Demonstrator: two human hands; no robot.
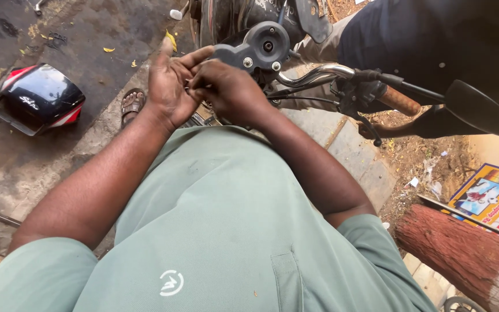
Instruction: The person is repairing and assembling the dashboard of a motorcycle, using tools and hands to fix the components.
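Note:
Both my hands meet in front of my chest, just below a motorcycle's grey handlebar clamp and instrument bracket [259,49]. My left hand [171,86] has its fingers curled toward the right hand, thumb raised. My right hand [229,92] is closed, fingertips pinched against the left hand's fingers on some small part hidden between them. The chrome handlebar [319,74] runs right to a brown grip [398,101] with black switchgear [358,92].
A black and red motorcycle body panel [36,98] lies on the stained concrete at left. A sandalled foot [131,104] shows beneath my left wrist. Another person in dark clothes [434,40] stands at upper right. A tree trunk [463,254] and colourful poster [492,199] are at lower right.

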